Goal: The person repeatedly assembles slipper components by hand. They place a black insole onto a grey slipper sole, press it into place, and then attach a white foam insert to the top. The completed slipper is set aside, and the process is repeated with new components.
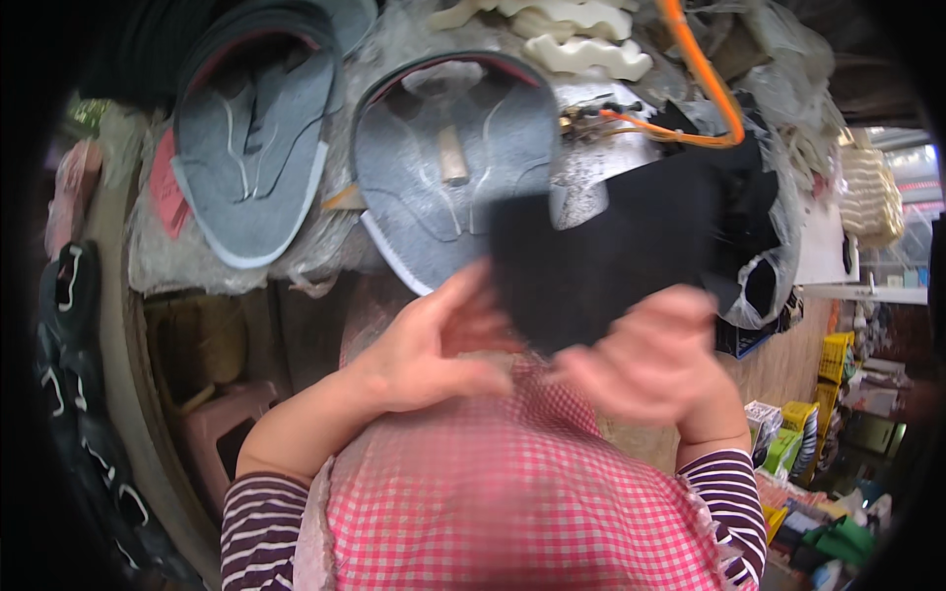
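Holding a black piece (611, 256) just off centre toward 2 o'clock, probably off the surface (583, 172) for more room to handle. Spreading thumb from fingers on the left hand (424, 340), at the piece's 8 o'clock. Curling fingers of the right hand (650, 360) at its 5 o'clock; too blurry, can't tell if pinching. Likely using both to stop flopping. Further out, seeing a grey pad (409, 163) at 10, hollow side up, maybe to save its curve. Also spotting black scraps (754, 197) at 2, probably heaped for reach, plus white pieces (588, 57) at 12 and an orange hose (700, 64) at 1, maybe parked clear.
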Demonstrator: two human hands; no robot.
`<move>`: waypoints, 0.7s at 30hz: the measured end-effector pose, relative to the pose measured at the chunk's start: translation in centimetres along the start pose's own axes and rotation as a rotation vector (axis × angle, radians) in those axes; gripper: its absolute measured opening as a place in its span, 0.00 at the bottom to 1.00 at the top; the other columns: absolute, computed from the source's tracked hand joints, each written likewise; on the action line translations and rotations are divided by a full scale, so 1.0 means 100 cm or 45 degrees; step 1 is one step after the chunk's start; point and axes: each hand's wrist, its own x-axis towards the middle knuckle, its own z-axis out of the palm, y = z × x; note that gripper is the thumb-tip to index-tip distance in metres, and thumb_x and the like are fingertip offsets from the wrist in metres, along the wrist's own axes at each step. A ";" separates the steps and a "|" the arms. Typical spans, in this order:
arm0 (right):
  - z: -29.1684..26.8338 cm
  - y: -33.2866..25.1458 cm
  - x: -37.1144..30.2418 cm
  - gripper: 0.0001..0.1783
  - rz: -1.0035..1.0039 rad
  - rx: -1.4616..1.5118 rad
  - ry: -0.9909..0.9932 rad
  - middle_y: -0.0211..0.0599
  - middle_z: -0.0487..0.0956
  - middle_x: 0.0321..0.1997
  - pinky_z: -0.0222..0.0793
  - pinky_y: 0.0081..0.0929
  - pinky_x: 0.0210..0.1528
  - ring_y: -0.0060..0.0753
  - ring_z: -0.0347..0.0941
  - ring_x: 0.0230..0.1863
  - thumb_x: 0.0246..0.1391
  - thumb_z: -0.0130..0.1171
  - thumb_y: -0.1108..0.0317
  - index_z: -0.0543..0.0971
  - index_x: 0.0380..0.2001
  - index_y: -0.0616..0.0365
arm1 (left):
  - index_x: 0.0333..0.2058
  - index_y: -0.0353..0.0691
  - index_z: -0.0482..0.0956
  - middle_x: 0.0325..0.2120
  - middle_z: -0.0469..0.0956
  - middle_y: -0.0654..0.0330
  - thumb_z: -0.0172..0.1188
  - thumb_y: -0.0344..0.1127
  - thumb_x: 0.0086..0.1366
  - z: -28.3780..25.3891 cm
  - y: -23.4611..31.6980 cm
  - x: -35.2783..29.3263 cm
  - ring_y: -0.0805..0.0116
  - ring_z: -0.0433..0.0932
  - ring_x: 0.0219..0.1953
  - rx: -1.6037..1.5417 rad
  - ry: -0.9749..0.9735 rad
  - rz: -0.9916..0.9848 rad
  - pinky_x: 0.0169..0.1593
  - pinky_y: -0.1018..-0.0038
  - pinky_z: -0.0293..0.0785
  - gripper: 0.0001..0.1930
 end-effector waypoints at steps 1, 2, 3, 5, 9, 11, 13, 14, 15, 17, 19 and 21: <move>0.023 -0.013 0.000 0.13 -0.117 0.275 -0.024 0.33 0.72 0.37 0.67 0.38 0.46 0.34 0.70 0.41 0.43 0.66 0.60 0.80 0.32 0.54 | 0.61 0.36 0.60 0.56 0.68 0.57 0.56 0.25 0.62 0.000 -0.001 0.004 0.68 0.70 0.55 0.130 0.188 0.058 0.56 0.71 0.68 0.29; 0.044 -0.021 0.000 0.16 -0.134 0.376 -0.036 0.34 0.72 0.38 0.66 0.39 0.47 0.35 0.69 0.42 0.43 0.67 0.55 0.80 0.32 0.54 | 0.59 0.35 0.65 0.52 0.72 0.58 0.57 0.27 0.63 0.000 -0.003 0.009 0.70 0.71 0.53 0.266 0.393 0.123 0.55 0.72 0.68 0.25; 0.050 -0.017 0.003 0.19 0.053 0.416 -0.004 0.35 0.73 0.39 0.67 0.39 0.47 0.36 0.70 0.43 0.43 0.67 0.52 0.80 0.32 0.55 | 0.51 0.34 0.74 0.44 0.78 0.61 0.55 0.30 0.65 0.000 -0.003 0.007 0.73 0.75 0.47 0.387 0.581 0.068 0.51 0.76 0.70 0.16; 0.053 0.002 0.012 0.22 0.543 0.478 0.039 0.39 0.74 0.43 0.67 0.41 0.51 0.44 0.72 0.43 0.42 0.68 0.51 0.81 0.36 0.55 | 0.50 0.35 0.76 0.40 0.80 0.57 0.54 0.29 0.65 -0.014 -0.016 -0.006 0.71 0.79 0.37 0.695 0.654 0.208 0.43 0.78 0.73 0.14; 0.082 0.024 0.004 0.40 1.382 1.211 0.121 0.41 0.74 0.55 0.66 0.29 0.54 0.29 0.71 0.51 0.39 0.72 0.70 0.69 0.59 0.57 | 0.44 0.32 0.76 0.33 0.79 0.52 0.61 0.25 0.60 -0.030 -0.023 -0.003 0.69 0.79 0.29 1.140 0.718 0.545 0.35 0.77 0.74 0.13; 0.109 0.031 0.014 0.31 1.185 1.011 0.397 0.39 0.78 0.50 0.70 0.24 0.47 0.27 0.75 0.43 0.42 0.68 0.76 0.73 0.53 0.58 | 0.38 0.32 0.75 0.27 0.76 0.53 0.65 0.24 0.55 -0.039 -0.022 0.008 0.64 0.77 0.26 1.087 0.966 0.600 0.33 0.75 0.73 0.12; 0.130 0.041 0.017 0.21 0.937 0.774 0.342 0.37 0.81 0.42 0.71 0.22 0.39 0.29 0.77 0.36 0.44 0.65 0.80 0.78 0.46 0.57 | 0.36 0.29 0.73 0.30 0.72 0.51 0.66 0.24 0.52 -0.067 -0.010 0.027 0.57 0.73 0.29 1.621 1.041 0.822 0.34 0.70 0.71 0.14; 0.136 0.046 0.016 0.16 0.783 0.657 0.167 0.36 0.82 0.38 0.71 0.23 0.35 0.31 0.77 0.32 0.45 0.64 0.80 0.80 0.41 0.56 | 0.35 0.28 0.72 0.31 0.71 0.50 0.66 0.24 0.51 -0.074 -0.006 0.033 0.55 0.72 0.31 1.800 1.073 0.882 0.35 0.69 0.70 0.14; 0.144 0.045 0.019 0.11 0.827 0.566 0.184 0.34 0.81 0.30 0.68 0.25 0.28 0.34 0.74 0.25 0.45 0.63 0.80 0.81 0.34 0.55 | 0.35 0.28 0.72 0.31 0.70 0.50 0.66 0.25 0.51 -0.079 -0.009 0.036 0.55 0.71 0.31 1.766 1.085 0.801 0.36 0.68 0.69 0.14; 0.155 0.044 0.013 0.11 0.893 0.548 0.178 0.34 0.81 0.30 0.68 0.24 0.27 0.32 0.73 0.24 0.46 0.63 0.80 0.81 0.35 0.55 | 0.35 0.27 0.71 0.33 0.68 0.50 0.66 0.26 0.51 -0.089 -0.016 0.039 0.54 0.70 0.33 1.696 1.101 0.648 0.37 0.67 0.68 0.15; 0.162 0.043 0.010 0.11 0.940 0.539 0.174 0.33 0.81 0.30 0.67 0.23 0.26 0.30 0.72 0.23 0.46 0.62 0.80 0.81 0.34 0.55 | 0.32 0.28 0.72 0.33 0.69 0.52 0.65 0.28 0.53 -0.090 -0.015 0.042 0.57 0.71 0.33 1.692 1.117 0.571 0.38 0.69 0.68 0.12; 0.165 0.041 0.008 0.11 1.007 0.571 0.193 0.33 0.81 0.31 0.68 0.23 0.27 0.31 0.73 0.23 0.46 0.62 0.80 0.81 0.35 0.55 | 0.31 0.29 0.73 0.33 0.69 0.53 0.64 0.30 0.54 -0.091 -0.013 0.044 0.58 0.71 0.33 1.696 1.110 0.520 0.38 0.70 0.68 0.11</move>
